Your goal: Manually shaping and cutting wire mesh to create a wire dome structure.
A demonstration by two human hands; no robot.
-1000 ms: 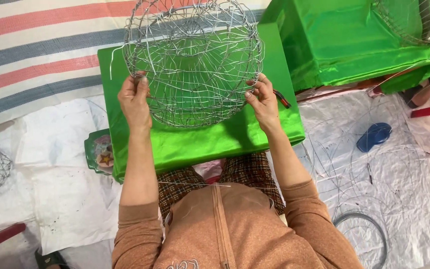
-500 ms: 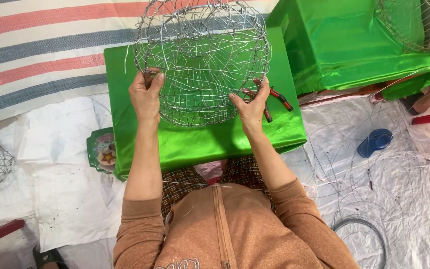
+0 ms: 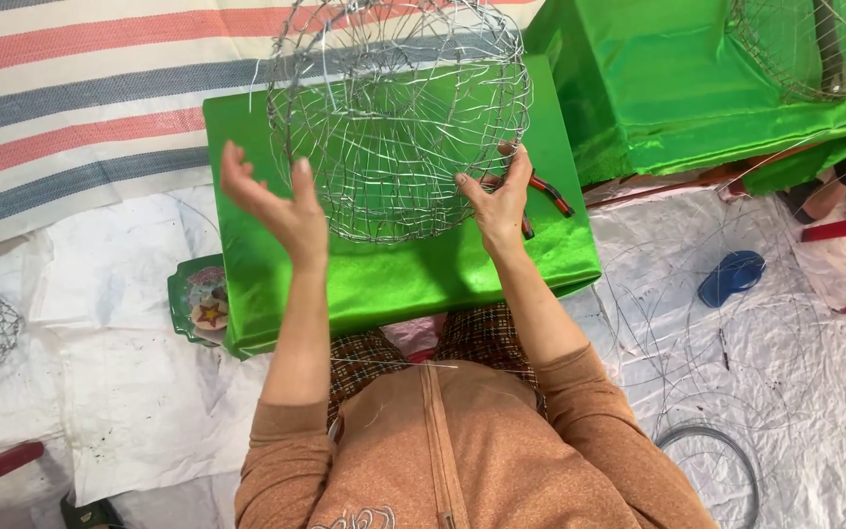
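A round wire basket [image 3: 399, 118] is propped on a green-covered table [image 3: 266, 147], gripped at its right rim by the right hand [image 3: 497, 196]. The left hand [image 3: 271, 201] is held open just left of the basket, not touching it. Red-handled pliers [image 3: 545, 188] can be spotted right beside the basket, under the right hand.

silver wire basket [image 3: 399, 118], bright green cloth [image 3: 394, 264], red, blue and white striped mat [image 3: 100, 88].
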